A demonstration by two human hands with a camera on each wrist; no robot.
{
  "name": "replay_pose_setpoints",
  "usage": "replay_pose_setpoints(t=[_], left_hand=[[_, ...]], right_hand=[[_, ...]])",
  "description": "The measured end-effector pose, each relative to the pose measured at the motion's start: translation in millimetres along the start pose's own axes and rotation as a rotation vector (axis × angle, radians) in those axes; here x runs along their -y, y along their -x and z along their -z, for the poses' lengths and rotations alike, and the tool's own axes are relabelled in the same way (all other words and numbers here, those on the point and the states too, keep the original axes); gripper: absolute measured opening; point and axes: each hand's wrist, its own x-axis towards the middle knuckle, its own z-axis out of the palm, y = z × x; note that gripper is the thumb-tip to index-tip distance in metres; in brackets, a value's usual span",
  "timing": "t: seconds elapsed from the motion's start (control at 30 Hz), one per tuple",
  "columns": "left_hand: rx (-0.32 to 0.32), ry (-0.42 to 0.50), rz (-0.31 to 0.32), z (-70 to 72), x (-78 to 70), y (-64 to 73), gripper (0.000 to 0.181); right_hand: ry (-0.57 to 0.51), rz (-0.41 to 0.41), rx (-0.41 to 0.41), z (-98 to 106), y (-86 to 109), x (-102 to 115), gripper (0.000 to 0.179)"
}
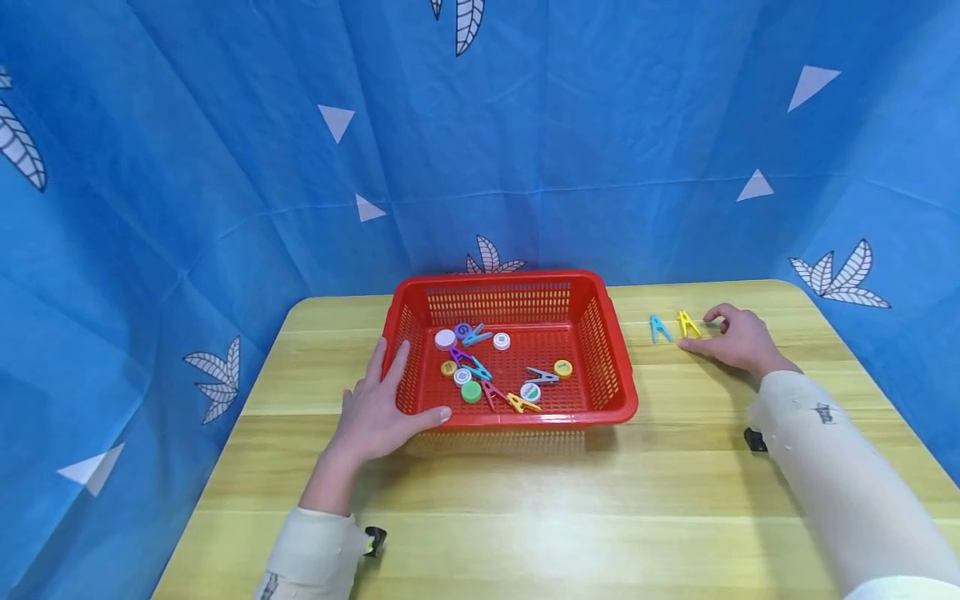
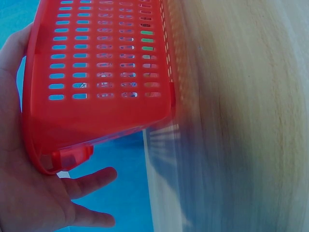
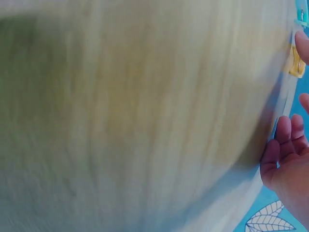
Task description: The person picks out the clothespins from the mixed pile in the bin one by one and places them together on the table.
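My left hand rests spread on the front left corner of a red plastic basket. Its thumb lies along the front rim and one finger reaches over the left rim; in the left wrist view two fingers stretch out below the basket corner. Inside lie several bottle caps, among them a green cap, and several small clothespins, including a grey clothespin. To the right, my right hand hovers beside a yellow clothespin, thumb and forefinger apart. A blue clothespin lies just left of it.
The wooden table carries the basket near its back edge. A blue curtain with leaf and triangle prints hangs behind and at both sides. Small black pieces show at both wrists.
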Motion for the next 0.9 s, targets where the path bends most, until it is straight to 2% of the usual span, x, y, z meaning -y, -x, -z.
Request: replay_pose_setpoints(t=[0.13,0.5,0.9], left_hand=[[0.000,0.002,0.000,-0.6,0.0,0.4,0.125],[-0.002,-0.007,-0.004,1.3,-1.1,-1.4,0.125],[0.001,0.002,0.008,0.5,-0.1,0.3,0.124]], right_hand=[[-0.004,0.013,0.009,5,-0.2,1,0.092],[-0.057,0.040,-0.007,17,-8.9,15,0.094],[0.014,0.136,-0.021,30,-9.8,44,0.083]])
